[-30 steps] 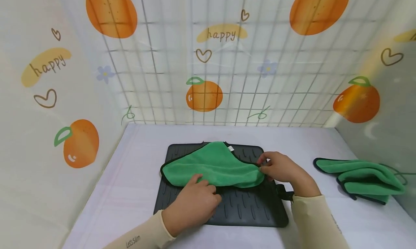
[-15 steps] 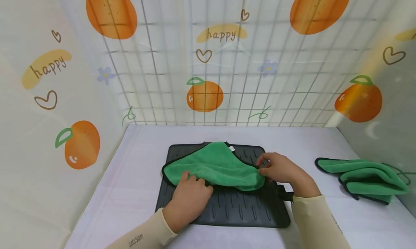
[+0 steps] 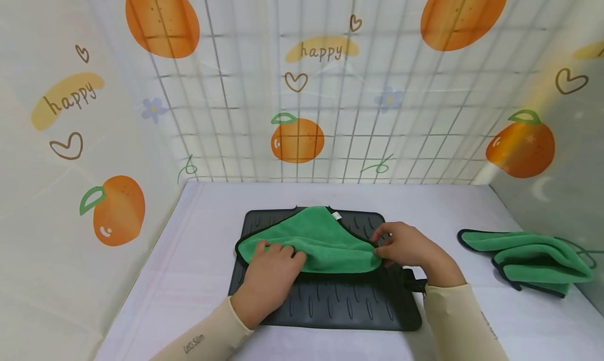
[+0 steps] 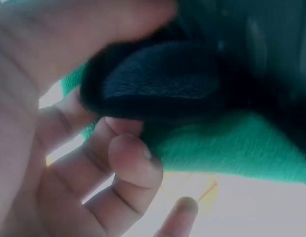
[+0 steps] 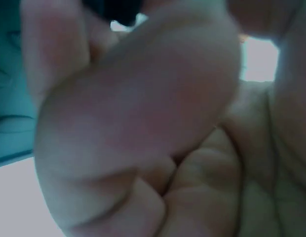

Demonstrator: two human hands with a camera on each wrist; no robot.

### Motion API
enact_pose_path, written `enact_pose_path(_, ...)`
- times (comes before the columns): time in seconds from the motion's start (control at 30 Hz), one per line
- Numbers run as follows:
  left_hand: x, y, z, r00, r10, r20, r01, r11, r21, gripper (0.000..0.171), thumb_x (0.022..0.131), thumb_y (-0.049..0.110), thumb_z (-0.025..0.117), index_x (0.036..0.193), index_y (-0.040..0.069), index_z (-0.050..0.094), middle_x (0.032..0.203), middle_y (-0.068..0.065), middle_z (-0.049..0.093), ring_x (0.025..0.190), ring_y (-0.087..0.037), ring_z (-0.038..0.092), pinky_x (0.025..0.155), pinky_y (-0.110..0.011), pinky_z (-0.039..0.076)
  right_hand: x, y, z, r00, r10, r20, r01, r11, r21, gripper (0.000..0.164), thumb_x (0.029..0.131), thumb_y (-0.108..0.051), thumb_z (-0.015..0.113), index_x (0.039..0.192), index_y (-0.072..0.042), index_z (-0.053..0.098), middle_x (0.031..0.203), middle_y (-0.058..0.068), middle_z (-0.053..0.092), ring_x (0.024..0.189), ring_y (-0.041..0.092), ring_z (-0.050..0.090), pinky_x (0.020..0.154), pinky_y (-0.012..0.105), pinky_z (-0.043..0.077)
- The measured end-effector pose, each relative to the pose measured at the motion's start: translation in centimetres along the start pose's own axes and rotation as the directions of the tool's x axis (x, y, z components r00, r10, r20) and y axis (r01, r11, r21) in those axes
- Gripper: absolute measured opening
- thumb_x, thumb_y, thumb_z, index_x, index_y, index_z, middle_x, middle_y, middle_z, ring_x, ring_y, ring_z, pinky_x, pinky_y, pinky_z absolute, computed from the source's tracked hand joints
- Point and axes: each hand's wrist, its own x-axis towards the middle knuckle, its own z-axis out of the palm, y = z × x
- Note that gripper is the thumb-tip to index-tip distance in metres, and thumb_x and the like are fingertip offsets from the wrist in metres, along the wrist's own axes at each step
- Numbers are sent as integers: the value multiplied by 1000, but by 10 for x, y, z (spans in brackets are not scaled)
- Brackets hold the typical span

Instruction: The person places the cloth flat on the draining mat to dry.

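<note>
A green cloth point(image 3: 330, 251) with black edging lies folded across the far half of a dark ridged mat point(image 3: 349, 303), which rests on the white tabletop point(image 3: 203, 230); the cloth's far part narrows to a blunt peak near the mat's far edge, and a small white label point(image 3: 336, 215) sticks out beside that peak. The left hand point(image 3: 269, 280) is at the cloth's near left part, its fingers bent over the fabric and its grip holding it; in the left wrist view the thumb shows on one side and the fingers on the other, with a dark rounded shape point(image 4: 158, 74) between them, too blurred to name. The right hand point(image 3: 406, 245) has the cloth's right corner pinched between thumb and fingers; in the right wrist view the bent fingers fill most of the picture. A black strap point(image 3: 415, 283) shows just beside the right wrist, over the mat's right edge. Both arms wear cream sleeves point(image 3: 203, 329) with dark lettering. A second cloth point(image 3: 533, 261), also green and black-edged, lies bunched on the tabletop to the right, well apart from the mat. Behind, a pale sheet point(image 3: 255, 62) is printed with oranges point(image 3: 297, 140), hearts point(image 3: 295, 81) and the word "happy", a grid point(image 3: 349, 162) showing through it
</note>
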Motion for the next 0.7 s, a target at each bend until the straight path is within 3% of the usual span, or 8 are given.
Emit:
enact_pose_path(0.13, -2, -8, -4, 1000, 6, -14, -6, 1000, -8, 16, 90, 17, 84, 94, 24, 70, 80, 4, 65, 78, -20, 66, 87, -50, 53, -4, -1, 2, 1000, -14, 11, 14, 1000, -8, 28, 95, -11, 74, 119, -1, 64, 83, 5, 73, 69, 22, 71, 62, 39, 52)
enact_pose_path(0.33, -14, -20, -16, 998, 50, 27, -48, 997, -63, 16, 90, 18, 79, 91, 23, 64, 64, 8, 53, 65, -19, 59, 84, -49, 51, -17, 1, 11, 995, -93, 41, 95, 995, -40, 24, 96, -9, 73, 118, -10, 62, 71, 4, 69, 66, 23, 67, 59, 38, 48)
enact_pose_path(0.5, -29, -30, -28, 987, 159, 1, -158, 982, -104, 18, 90, 19, 75, 88, 23, 58, 65, 10, 51, 66, -17, 53, 77, -44, 47, -27, 0, 21, 985, -171, 33, 174, 981, -88, 20, 97, -4, 67, 113, -16, 64, 68, -2, 61, 57, 17, 57, 52, 33, 46)
enact_pose_path(0.7, -51, -37, -37, 951, 301, -73, -310, 930, -196, 19, 88, 18, 76, 87, 25, 59, 74, 12, 49, 74, -14, 48, 81, -38, 47, -45, 3, 33, 963, -269, 36, 271, 948, -169, 24, 99, -2, 63, 106, -23, 73, 76, -10, 57, 61, 6, 49, 61, 27, 46)
